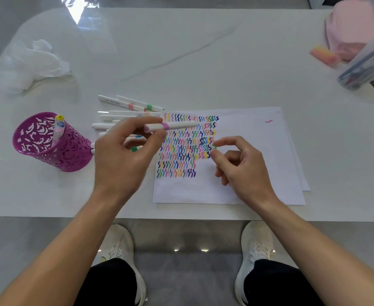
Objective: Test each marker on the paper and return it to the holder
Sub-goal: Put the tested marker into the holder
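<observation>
The left hand [124, 151] pinches a pink-banded marker [175, 125] between thumb and fingers, level over the paper's [248, 173] top left corner. The right hand [241, 166] hovers over the paper, loosely curled and holding nothing. The purple holder [71, 155] stands toward the table's [203, 62] left edge, loose markers [115, 102] between it and the paper.

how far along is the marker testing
Done: the paper carries rows of squiggles, and about three markers stand in the purple holder. In hand: the left hand holds a pink-banded marker over the paper; the right hand holds nothing. Left: a pile of markers lies beside the holder.
</observation>
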